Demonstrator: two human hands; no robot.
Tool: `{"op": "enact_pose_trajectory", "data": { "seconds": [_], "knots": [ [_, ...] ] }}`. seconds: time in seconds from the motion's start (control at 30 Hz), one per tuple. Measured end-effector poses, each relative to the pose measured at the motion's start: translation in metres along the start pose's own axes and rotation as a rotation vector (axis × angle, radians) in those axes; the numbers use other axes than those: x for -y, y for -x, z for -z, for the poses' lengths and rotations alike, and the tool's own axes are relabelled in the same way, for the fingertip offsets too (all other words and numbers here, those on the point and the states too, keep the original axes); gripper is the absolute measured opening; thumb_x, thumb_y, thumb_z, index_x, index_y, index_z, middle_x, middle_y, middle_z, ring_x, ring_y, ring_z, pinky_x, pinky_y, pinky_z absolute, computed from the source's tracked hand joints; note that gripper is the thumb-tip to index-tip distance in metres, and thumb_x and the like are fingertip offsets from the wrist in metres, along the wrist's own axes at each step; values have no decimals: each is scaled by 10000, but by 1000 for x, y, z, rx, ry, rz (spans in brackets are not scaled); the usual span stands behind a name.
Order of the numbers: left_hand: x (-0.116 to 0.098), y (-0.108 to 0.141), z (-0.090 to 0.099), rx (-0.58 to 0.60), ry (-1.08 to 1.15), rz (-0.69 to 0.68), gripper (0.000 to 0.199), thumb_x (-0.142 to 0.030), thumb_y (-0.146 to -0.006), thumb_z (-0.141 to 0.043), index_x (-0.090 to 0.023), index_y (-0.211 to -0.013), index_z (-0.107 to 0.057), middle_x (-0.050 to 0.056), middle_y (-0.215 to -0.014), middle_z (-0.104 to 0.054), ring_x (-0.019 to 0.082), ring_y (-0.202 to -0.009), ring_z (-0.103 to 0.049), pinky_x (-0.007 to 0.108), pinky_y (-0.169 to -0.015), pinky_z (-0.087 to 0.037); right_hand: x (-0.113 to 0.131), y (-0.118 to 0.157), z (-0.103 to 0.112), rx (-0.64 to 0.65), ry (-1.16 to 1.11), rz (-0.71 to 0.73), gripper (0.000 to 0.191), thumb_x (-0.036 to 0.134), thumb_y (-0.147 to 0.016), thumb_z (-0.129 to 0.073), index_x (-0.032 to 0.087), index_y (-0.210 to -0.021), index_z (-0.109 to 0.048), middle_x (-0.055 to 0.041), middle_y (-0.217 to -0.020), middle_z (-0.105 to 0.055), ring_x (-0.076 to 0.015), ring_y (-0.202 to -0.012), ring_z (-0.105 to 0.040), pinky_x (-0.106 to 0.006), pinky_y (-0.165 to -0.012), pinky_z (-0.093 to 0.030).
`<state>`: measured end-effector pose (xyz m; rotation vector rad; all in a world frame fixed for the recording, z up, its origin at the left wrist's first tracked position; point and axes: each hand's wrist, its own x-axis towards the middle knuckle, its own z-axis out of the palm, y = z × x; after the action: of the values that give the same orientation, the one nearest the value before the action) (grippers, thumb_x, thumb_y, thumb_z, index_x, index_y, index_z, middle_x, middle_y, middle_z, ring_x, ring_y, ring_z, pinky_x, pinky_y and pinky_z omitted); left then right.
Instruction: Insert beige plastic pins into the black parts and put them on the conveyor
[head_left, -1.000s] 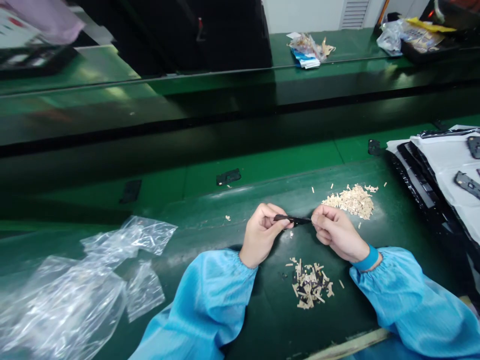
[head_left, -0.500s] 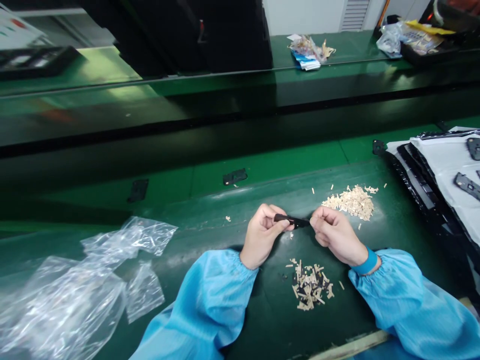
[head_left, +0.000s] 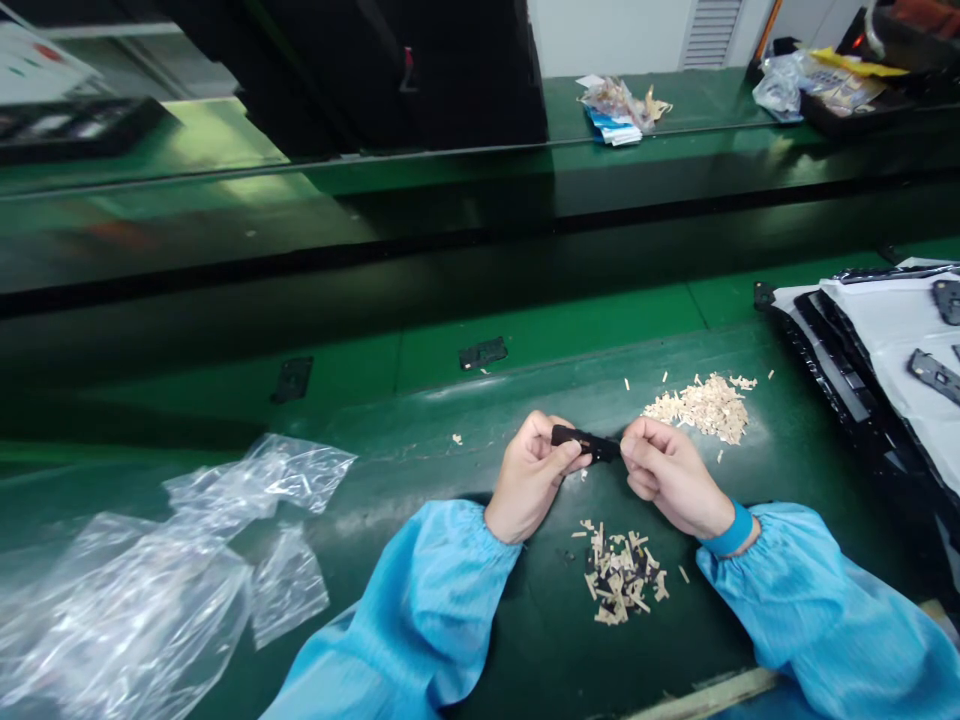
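A small, flat black plastic part (head_left: 600, 447) is held up above the green work surface. My left hand (head_left: 531, 475) grips its left end between thumb and fingers. At the other end, my right hand (head_left: 671, 475) is pinched closed against the tip; whether a tiny piece is also between those fingertips is hidden. Below the hands lies a loose pile of beige and dark strips (head_left: 622, 578). A second heap, of small pale pieces (head_left: 709, 405), sits just beyond my right hand.
Crumpled clear plastic bags (head_left: 150, 600) spread over the left side. Along the green strip behind lie more black parts (head_left: 484, 353). At right, a stack of white-lined black trays (head_left: 885, 320) carries similar parts. Packets (head_left: 619, 110) rest on the back shelf.
The held part has tilted a little, showing more of its flat face. Black parts on the green strip behind have shifted right. Both hands keep their grip in nearly the same place.
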<state>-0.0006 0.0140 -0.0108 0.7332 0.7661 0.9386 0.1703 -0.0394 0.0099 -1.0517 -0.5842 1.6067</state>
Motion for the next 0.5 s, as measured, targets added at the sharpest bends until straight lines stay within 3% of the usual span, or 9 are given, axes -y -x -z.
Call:
{"op": "enact_pose_trajectory", "data": {
  "seconds": [0.37, 0.43, 0.5],
  "knots": [
    [-2, 1, -3, -50, 39, 54, 506, -341, -646, -942, -169, -777, -484, -64, -812, -620, 36, -708, -654, 124, -669, -604, -6, 2, 3, 92, 9, -54, 374, 429, -845, -772, 201, -715, -506, 97, -551, -404, -41, -431, -220, -200, -410, -166],
    [-2, 1, -3, -52, 53, 75, 503, -346, -635, -947, -169, -781, -499, -66, -791, -620, 37, -701, -654, 125, -669, -603, -7, 2, 4, 66, 84, -10, 362, 446, -865, -747, 206, -727, -514, 94, -548, -397, -52, -434, -240, -207, -416, -190],
    [-1, 2, -3, -53, 64, 95, 499, -347, -633, -948, -169, -780, -506, -66, -770, -619, 42, -695, -656, 132, -670, -606, -9, 4, 5, -48, 245, 147, 290, 432, -893, -717, 210, -781, -568, 67, -585, -454, -78, -464, -339, -221, -442, -284]
  ]
}}
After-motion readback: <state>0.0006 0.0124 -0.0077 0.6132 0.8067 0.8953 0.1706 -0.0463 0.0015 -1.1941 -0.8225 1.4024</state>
